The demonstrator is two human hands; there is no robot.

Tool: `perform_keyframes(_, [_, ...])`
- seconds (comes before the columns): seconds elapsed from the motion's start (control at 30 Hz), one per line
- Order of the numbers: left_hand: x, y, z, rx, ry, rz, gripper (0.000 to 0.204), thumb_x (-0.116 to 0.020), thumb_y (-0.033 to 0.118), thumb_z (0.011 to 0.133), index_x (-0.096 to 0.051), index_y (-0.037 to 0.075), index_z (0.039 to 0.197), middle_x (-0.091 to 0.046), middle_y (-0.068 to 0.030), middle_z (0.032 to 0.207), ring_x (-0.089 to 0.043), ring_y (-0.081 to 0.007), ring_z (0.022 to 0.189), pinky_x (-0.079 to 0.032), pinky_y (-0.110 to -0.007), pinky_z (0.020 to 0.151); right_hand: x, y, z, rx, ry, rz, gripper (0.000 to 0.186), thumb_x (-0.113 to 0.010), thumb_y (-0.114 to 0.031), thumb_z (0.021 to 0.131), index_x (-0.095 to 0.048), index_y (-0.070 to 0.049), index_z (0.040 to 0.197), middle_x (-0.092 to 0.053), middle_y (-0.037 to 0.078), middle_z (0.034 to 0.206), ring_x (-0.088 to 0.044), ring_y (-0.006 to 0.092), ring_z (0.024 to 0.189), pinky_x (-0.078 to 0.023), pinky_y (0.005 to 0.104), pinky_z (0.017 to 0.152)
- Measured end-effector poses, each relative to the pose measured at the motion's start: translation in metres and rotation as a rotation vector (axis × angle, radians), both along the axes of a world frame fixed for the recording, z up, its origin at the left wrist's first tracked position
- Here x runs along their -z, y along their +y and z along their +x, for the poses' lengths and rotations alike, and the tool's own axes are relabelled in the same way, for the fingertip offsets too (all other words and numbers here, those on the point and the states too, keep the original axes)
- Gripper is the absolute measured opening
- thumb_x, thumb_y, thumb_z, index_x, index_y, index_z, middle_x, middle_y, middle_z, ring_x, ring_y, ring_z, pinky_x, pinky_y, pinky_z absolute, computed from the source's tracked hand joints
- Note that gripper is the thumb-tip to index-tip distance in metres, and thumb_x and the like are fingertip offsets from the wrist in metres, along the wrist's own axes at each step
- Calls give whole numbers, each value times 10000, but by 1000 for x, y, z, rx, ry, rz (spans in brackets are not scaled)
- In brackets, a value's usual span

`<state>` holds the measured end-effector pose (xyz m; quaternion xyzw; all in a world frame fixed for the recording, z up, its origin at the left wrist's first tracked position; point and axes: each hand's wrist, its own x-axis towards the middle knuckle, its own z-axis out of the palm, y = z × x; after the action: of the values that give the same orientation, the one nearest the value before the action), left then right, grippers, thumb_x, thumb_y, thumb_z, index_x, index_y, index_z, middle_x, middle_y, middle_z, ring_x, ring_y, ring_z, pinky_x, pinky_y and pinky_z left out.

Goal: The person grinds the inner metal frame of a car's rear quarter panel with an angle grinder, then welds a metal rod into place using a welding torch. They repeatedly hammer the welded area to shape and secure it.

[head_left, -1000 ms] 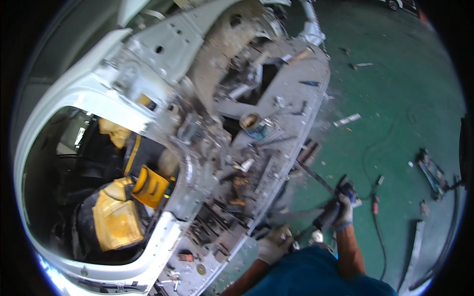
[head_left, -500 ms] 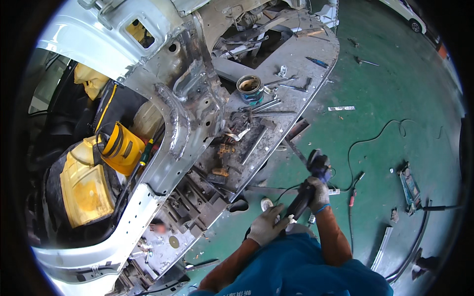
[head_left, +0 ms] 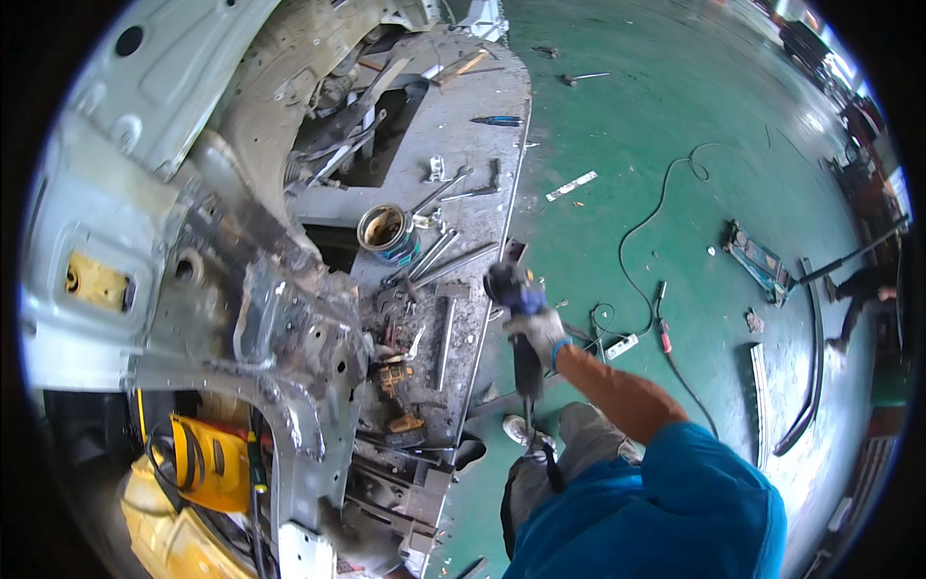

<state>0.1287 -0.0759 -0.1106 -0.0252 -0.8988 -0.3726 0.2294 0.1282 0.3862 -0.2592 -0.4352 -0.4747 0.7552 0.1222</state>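
My gloved right hand [head_left: 540,334] is wrapped round the body of a dark angle grinder [head_left: 527,367] with a blue section. The grinder's head [head_left: 509,288] points up and away, over the right edge of the metal workbench [head_left: 479,92]. Its lower end hangs down toward my legs, with a dark cord running from it. I cannot make out my left hand anywhere. Left of the grinder, a yellow and black cordless drill [head_left: 397,396] lies on the bench near a loose metal bar [head_left: 448,343].
A bare metal car body [head_left: 299,338] stands along the left, with yellow pieces [head_left: 217,463] inside. An open can [head_left: 388,236] and wrenches [head_left: 439,253] sit on the bench. A cable [head_left: 632,232], power strip [head_left: 621,347] and floor jack [head_left: 757,261] lie on the green floor. Another person [head_left: 861,291] is at far right.
My left hand has come off the grinder and left the view. My right hand still grips it. The view has turned right, so the bench and car body appear further left.
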Motion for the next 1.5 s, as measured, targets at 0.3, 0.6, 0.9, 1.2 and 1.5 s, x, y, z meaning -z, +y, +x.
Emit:
perform_keyframes(0.3, [-48, 9, -67, -156, -311, -405, 755, -743, 423, 1037, -511, -60, 1569, -585, -264, 1565, -573, -390, 1446, -427, -488, 1236, -138, 271, -154, -344, -378, 1534, 473, -767, -233, 783, -634, -90, 1213, -778, 213, 1109, -757, 422, 1043, -608, 527, 887])
perform_keyframes(0.6, [26, -6, -86, -366, -435, -861, 895, -748, 492, 982, -402, -16, 1631, -461, -223, 1656, -400, -386, 1542, -331, -467, 1296, 28, 445, -331, -539, -575, 1141, 575, -789, -254, 701, -706, -128, 1256, -783, 198, 1192, -751, 392, 1143, -617, 483, 946])
perform_keyframes(0.9, [46, -48, -53, -652, -386, -990, 1133, -780, 634, 916, -292, -88, 1641, -471, -358, 1584, -500, -454, 1450, -390, -517, 1243, 174, 504, -465, -815, -570, 1151, 611, -820, -239, 655, -720, -117, 1245, -784, 196, 1186, -754, 403, 1135, -624, 495, 938])
perform_keyframes(1.2, [19, -77, -31, -435, -334, -918, 1201, -754, 697, 913, -260, -164, 1590, -437, -388, 1561, -507, -471, 1422, -429, -521, 1197, 228, 519, -529, -805, -474, 1211, 600, -749, -152, 749, -685, -110, 1344, -736, 189, 1311, -721, 407, 1202, -611, 515, 958])
perform_keyframes(1.5, [63, -73, -92, -482, -917, -955, 1022, -704, 602, 997, -195, 54, 1694, -235, -385, 1659, -469, -498, 1470, -452, -673, 1107, 328, 407, -236, -259, 107, 1076, 327, -702, -299, 907, -745, -57, 1123, -735, 241, 1026, -713, 446, 939, -590, 519, 835])
